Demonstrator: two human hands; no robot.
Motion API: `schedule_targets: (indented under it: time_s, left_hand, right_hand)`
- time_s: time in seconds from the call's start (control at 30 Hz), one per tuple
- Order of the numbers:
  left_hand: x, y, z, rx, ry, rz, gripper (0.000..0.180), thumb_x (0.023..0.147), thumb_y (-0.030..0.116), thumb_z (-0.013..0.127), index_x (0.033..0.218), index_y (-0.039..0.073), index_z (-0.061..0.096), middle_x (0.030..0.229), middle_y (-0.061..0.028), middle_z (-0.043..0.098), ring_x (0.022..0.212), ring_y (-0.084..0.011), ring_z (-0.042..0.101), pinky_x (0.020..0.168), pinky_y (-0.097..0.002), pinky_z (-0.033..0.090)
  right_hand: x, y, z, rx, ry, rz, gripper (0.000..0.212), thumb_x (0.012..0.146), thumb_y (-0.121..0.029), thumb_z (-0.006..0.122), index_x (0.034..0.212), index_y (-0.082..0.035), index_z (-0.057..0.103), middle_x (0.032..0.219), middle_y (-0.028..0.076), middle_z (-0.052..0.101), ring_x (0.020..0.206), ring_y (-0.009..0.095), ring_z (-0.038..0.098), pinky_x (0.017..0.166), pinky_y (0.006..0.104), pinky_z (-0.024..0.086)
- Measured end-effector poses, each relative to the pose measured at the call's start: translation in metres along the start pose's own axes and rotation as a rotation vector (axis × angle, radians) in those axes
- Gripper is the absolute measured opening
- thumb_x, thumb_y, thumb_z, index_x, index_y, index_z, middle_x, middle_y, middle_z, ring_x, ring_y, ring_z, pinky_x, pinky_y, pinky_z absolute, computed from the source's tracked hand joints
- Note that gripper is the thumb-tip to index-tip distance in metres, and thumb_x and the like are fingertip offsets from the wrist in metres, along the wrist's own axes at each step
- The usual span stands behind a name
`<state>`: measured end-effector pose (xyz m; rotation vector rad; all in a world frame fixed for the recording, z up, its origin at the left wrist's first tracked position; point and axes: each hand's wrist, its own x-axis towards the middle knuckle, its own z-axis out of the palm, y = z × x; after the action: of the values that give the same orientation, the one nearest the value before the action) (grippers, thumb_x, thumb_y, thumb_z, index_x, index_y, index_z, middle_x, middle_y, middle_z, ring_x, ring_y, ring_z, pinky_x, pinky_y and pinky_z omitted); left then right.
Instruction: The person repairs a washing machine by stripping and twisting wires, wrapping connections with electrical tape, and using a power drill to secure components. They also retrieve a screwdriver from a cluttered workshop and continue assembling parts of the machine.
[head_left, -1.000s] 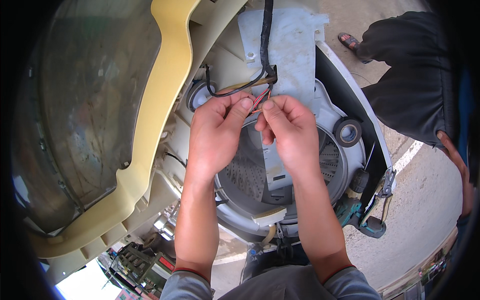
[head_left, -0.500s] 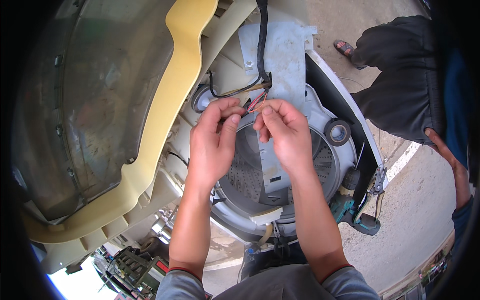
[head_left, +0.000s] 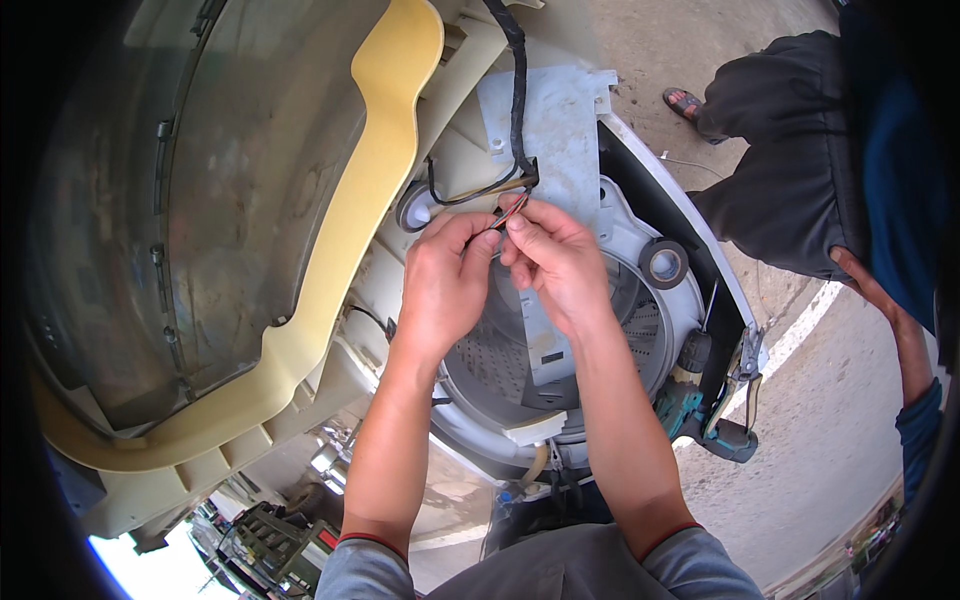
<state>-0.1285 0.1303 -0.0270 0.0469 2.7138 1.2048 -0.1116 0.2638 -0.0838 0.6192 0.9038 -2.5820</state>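
Thin red and dark wires (head_left: 512, 211) come out where a black taped cable (head_left: 520, 95) passes a grey metal plate (head_left: 565, 115). My left hand (head_left: 447, 275) pinches these wires from the left, fingertips closed. From the right, my right hand (head_left: 556, 258) pinches them a short way off, thumb against forefinger. Both hands are above the open tub of a washing machine, its perforated drum (head_left: 490, 350) showing below. The wire ends are hidden by my fingers.
A black tape roll (head_left: 663, 264) lies on the tub's right rim. Beyond it are a screwdriver (head_left: 697, 350), pliers (head_left: 746, 358) and a teal power drill (head_left: 680, 408). The yellowed top cover (head_left: 335, 260) leans open at left. A person in dark trousers (head_left: 780, 150) stands at right.
The wires between my fingers are now bunched closer together, and my hands have drawn nearer each other. The whole view has shifted slightly.
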Motion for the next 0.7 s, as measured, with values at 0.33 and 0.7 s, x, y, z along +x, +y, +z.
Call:
schedule_targets:
  time_s: [0.33, 0.7]
  left_hand:
    - [0.003, -0.002, 0.004, -0.104, 0.015, -0.178, 0.016, 0.095, 0.010, 0.065, 0.106, 0.001, 0.071, 0.090, -0.0104, 0.073, 0.080, -0.0173, 0.066, 0.075, -0.0313, 0.052]
    - [0.012, -0.009, -0.005, -0.306, -0.084, -0.287, 0.021, 0.099, 0.007, 0.061, 0.116, -0.006, 0.063, 0.098, -0.0069, 0.070, 0.090, -0.0106, 0.063, 0.085, -0.0262, 0.050]
  right_hand:
    - [-0.001, 0.003, 0.002, -0.243, 0.105, -0.125, 0.015, 0.096, -0.014, 0.068, 0.091, 0.000, 0.065, 0.074, 0.005, 0.067, 0.058, 0.007, 0.055, 0.051, 0.0223, 0.043]
    - [-0.046, 0.017, 0.003, -0.292, 0.261, -0.202, 0.017, 0.094, -0.013, 0.070, 0.085, -0.001, 0.062, 0.076, 0.006, 0.069, 0.065, 0.008, 0.060, 0.059, 0.0228, 0.047]
